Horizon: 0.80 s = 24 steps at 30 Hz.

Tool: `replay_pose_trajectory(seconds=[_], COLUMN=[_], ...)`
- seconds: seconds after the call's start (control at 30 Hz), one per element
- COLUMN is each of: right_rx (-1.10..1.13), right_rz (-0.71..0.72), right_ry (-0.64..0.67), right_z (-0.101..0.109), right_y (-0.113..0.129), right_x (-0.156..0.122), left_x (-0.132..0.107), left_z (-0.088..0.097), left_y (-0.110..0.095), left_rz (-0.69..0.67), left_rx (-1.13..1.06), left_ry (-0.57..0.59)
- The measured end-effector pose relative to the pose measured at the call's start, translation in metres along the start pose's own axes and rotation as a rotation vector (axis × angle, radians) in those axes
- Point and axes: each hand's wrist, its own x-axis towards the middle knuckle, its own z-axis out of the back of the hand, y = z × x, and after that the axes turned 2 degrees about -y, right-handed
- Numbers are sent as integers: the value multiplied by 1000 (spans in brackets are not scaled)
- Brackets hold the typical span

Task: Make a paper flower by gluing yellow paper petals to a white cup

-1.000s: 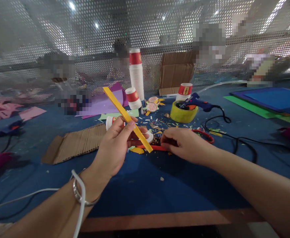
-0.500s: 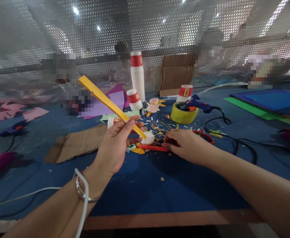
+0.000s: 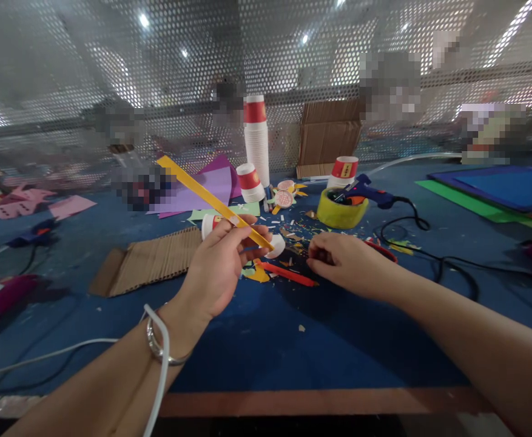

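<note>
My left hand pinches a long yellow paper strip that slants up and to the left above the blue table. My right hand rests on the table with its fingers curled down among paper scraps, over the red handle of a pair of scissors; what the fingers grip is hidden. A red strip lies on the table between the two hands, next to a small white disc.
A corrugated cardboard piece lies at the left. A yellow tape roll with a blue glue gun and its black cord sit behind. Paper cups stand stacked at the back before a perforated metal wall. Coloured sheets lie right.
The yellow strip has tilted lower and further left in my left hand. My right hand has shifted slightly right, off the red strip, which now lies free on the table.
</note>
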Motion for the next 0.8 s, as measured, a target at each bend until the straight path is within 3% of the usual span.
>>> replay_pose_trajectory(seconds=[0.13, 0.27, 0.4, 0.8], right_rx=[143, 536, 865, 1296], right_rz=[-60, -163, -214, -196], right_ry=[-88, -47, -106, 118], right_z=[1, 0, -2, 4], right_y=[-2, 0, 6, 23], right_x=[2, 2, 0, -13], left_x=[2, 3, 3, 2], left_z=[2, 2, 3, 1], left_y=[-1, -2, -1, -2], left_rz=[61, 89, 98, 47], left_rx=[-34, -75, -108, -120], left_ry=[4, -18, -1, 8])
